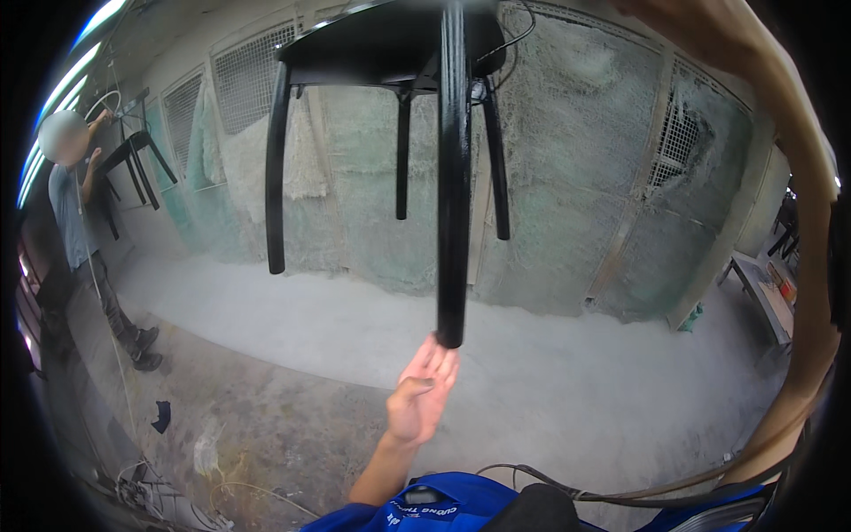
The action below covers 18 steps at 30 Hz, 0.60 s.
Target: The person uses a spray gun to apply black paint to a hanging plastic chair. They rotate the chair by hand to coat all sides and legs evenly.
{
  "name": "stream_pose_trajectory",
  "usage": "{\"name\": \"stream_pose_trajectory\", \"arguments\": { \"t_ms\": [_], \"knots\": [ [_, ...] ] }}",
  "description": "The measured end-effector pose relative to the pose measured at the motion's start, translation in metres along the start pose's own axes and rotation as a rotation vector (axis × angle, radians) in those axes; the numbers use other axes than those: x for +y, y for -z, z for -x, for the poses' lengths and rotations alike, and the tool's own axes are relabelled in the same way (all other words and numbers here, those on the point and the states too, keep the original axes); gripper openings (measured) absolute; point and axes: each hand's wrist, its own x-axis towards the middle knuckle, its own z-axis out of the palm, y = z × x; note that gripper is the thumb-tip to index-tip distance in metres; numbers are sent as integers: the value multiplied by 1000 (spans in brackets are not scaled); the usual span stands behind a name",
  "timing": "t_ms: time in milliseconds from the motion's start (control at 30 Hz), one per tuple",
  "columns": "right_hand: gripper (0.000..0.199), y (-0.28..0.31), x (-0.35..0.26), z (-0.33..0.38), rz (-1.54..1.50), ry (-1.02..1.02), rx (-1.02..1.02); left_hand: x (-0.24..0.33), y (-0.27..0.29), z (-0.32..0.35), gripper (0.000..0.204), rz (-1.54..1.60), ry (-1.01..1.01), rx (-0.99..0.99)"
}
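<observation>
A black chair (355,53) hangs in front of me with its glossy legs pointing down; its top runs out of view. My left hand (421,399) reaches up, fingers stretched, and the fingertips touch the bottom end of the nearest chair leg (453,213). The thumb stands apart from the fingers, which are not wrapped round the leg. At the upper right, my right arm is raised high and bent, and my right hand (687,31) is blurred and cut off by the top edge. What it holds, if anything, cannot be seen.
Dusty mesh-covered panels (567,168) line the wall behind the chair. On the left a person (75,213) stands by another dark hanging chair (137,155). A low table (762,293) stands at the right. Hoses (620,496) run near my body.
</observation>
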Motion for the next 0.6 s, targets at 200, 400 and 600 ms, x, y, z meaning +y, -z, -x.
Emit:
{"name": "stream_pose_trajectory", "arguments": {
  "t_ms": [200, 400, 600],
  "knots": [
    [27, -8, -2, 29, -300, -235, -527, -15, 74, -43, 65, 326, -37, 241],
    [37, -55, -11, 82, -676, -361, -886, 80, 158, -36, 91, 578, -387, 591],
    [35, -80, -3, 76, -279, -262, -596, 82, 83, -9, 97, 802, -294, 316]
  ]
}}
